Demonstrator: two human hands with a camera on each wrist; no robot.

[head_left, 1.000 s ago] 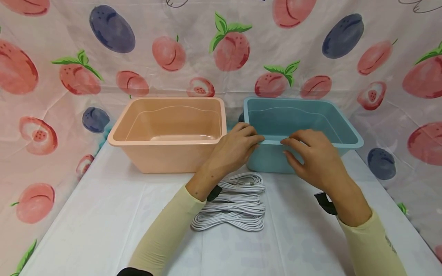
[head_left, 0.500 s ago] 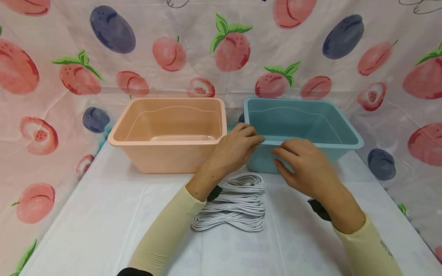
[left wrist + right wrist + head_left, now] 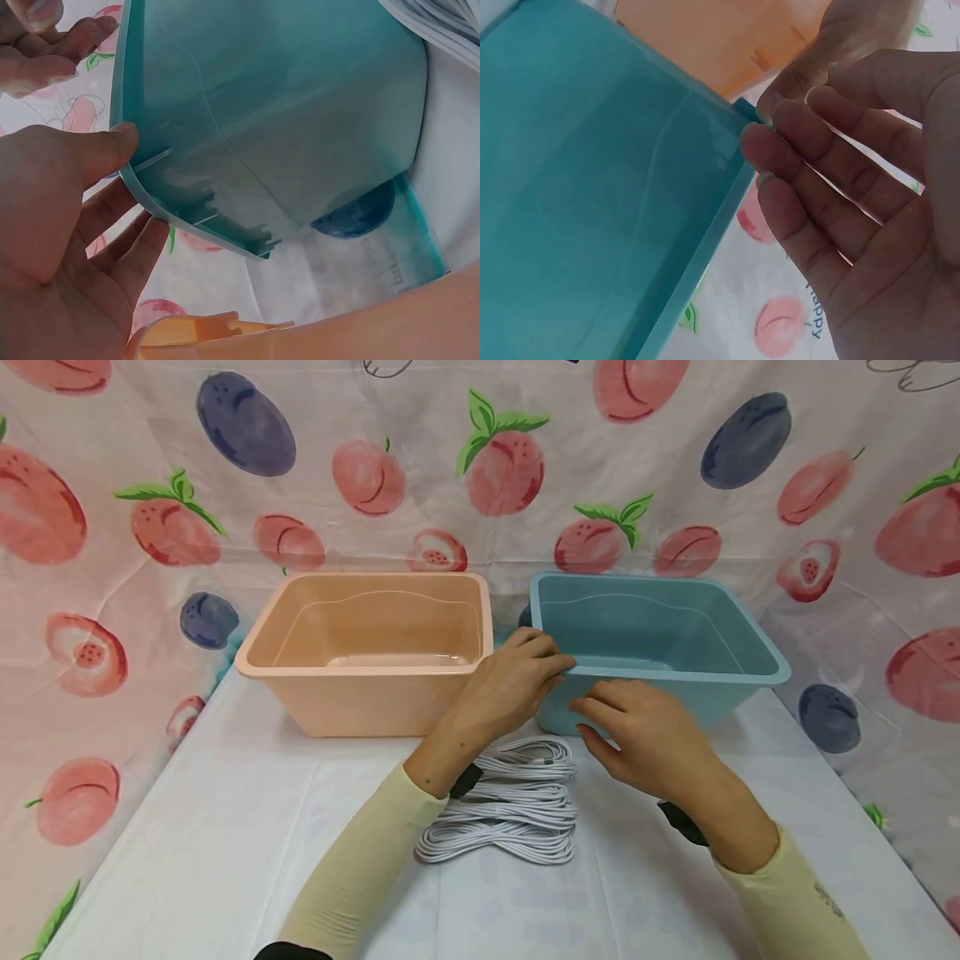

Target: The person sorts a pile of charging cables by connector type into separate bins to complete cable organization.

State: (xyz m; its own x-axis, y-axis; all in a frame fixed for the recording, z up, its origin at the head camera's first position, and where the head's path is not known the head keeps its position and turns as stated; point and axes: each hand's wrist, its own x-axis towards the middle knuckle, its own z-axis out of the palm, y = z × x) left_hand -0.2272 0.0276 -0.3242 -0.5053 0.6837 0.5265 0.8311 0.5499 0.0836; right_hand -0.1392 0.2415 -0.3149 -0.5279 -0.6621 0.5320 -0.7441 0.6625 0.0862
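My left hand (image 3: 517, 672) holds the near left corner of the teal plastic bin (image 3: 660, 677). In the left wrist view its thumb and fingers lie on either side of the rim (image 3: 126, 146). My right hand (image 3: 637, 731) is in front of that bin's near wall, fingers loosely bent and holding nothing. The right wrist view has its fingertips (image 3: 776, 191) close to the rim; whether they touch it I cannot tell. Coiled white cables (image 3: 517, 802) lie in bundles on the table, partly hidden by my left wrist.
A peach-coloured bin (image 3: 367, 706) stands left of the teal one, with a narrow gap between them. Both stand on a white-covered table (image 3: 225, 843). A fruit-print cloth (image 3: 420, 410) hangs behind and at both sides.
My right hand has moved left and toward me, down from the teal bin's rim to in front of its wall. The left hand and both bins have stayed put.
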